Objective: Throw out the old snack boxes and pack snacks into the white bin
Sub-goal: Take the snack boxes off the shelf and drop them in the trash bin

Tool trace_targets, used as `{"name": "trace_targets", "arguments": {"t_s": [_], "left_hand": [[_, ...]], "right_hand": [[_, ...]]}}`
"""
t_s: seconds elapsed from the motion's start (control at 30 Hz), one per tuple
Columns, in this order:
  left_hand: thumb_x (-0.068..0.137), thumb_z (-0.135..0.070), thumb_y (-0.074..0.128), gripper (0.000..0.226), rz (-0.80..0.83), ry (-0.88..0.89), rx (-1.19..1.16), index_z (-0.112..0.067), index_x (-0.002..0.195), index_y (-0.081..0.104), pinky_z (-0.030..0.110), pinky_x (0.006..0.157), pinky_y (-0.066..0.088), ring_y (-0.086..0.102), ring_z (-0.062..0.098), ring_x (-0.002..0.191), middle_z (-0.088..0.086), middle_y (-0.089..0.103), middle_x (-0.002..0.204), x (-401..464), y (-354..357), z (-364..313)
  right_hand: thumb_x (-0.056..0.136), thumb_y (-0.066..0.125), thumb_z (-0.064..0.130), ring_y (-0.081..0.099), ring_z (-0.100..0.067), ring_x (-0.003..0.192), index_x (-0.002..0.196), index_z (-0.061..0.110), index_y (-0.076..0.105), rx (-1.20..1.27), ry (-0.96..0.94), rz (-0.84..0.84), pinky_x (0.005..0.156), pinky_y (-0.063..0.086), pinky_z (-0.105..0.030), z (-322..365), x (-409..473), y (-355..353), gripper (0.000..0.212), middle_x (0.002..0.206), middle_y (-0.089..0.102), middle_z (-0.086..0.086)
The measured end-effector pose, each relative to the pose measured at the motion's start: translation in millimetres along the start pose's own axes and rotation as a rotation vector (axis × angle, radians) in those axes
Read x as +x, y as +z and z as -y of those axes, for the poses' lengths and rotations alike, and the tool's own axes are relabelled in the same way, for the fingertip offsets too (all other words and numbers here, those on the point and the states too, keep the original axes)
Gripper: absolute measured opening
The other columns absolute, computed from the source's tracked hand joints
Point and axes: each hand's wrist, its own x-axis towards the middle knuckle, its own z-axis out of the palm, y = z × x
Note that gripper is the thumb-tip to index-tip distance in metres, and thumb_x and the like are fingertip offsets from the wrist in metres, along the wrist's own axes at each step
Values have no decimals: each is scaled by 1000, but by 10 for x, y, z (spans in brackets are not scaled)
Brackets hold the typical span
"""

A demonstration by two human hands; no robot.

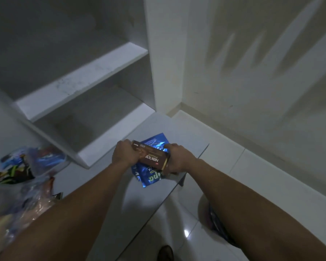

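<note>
Partly hidden: blue packet [152, 176] under brown box [151, 157].

White built-in shelves [83, 80] stand beyond the hands and to their left, two boards deep in shadow. A pale wall [252, 63] rises to the right of the hands, crossed by streaked shadows. Glossy white floor tiles [188, 228] lie below the forearms, catching a small glint of light.
</note>
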Motion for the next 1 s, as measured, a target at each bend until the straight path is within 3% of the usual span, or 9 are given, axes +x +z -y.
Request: {"name": "trace_targets", "arguments": {"t_s": [0.17, 0.27, 0.43, 0.57, 0.67, 0.77, 0.87, 1.0], "left_hand": [[81, -17, 62, 39, 27, -228, -116, 2, 114, 52, 40, 84, 49, 58, 40, 108, 25, 55, 120, 109, 278, 318], [74, -14, 68, 42, 96, -344, -263, 1, 111, 56, 33, 65, 52, 64, 36, 98, 21, 60, 114, 135, 421, 357], [52, -19, 70, 50, 38, -471, -536, -4, 99, 63, 35, 45, 57, 68, 34, 76, 18, 65, 100, 331, 727, 505], [41, -24, 74, 60, 35, -537, -694, -7, 97, 62, 49, 62, 60, 70, 34, 75, 15, 68, 95, 430, 834, 559], [56, -11, 78, 44, 75, -572, -810, -1, 96, 61, 50, 71, 59, 70, 34, 76, 17, 70, 88, 233, 654, 327], [63, -4, 77, 40, 93, -594, -880, 2, 98, 60, 59, 69, 57, 70, 37, 74, 20, 70, 87, 244, 637, 314], [51, -7, 80, 53, 54, -590, -888, 4, 100, 62, 55, 69, 59, 71, 36, 69, 20, 71, 84, 300, 671, 359], [58, -8, 84, 43, 15, -591, -814, 1, 95, 64, 49, 69, 60, 71, 33, 67, 17, 71, 84, 316, 658, 326]], "right_hand": [[65, 82, 38, 57, -29, 112, 135, 21, 42, 76, 0, -100, 90, 48, -37, -7, 47, 190, 82, 124, 57, -9], [67, 81, 44, 60, -25, 110, 135, 21, 42, 233, 60, -218, 86, 47, -32, -41, 43, 172, 81, 124, 61, -6], [71, 80, 38, 57, -25, 113, 138, 15, 39, 325, 162, -207, 88, 45, -32, -138, 9, 162, 82, 129, 58, -9], [72, 81, 37, 58, -20, 113, 135, 15, 41, 413, 180, -191, 86, 46, -30, -167, 4, 186, 78, 129, 58, -5], [71, 81, 37, 58, -19, 113, 134, 16, 42, 439, 188, -183, 88, 49, -33, -189, 9, 182, 77, 129, 58, -5], [71, 82, 35, 58, -19, 110, 132, 16, 44, 450, 188, -179, 87, 50, -32, -215, 16, 179, 74, 126, 59, -5], [70, 82, 35, 59, -19, 108, 129, 17, 44, 458, 194, -180, 89, 53, -36, -236, 21, 168, 73, 125, 60, -5], [71, 82, 34, 60, -20, 111, 131, 17, 42, 492, 198, -173, 89, 54, -37, -240, 2, 146, 73, 127, 60, -5]]}}
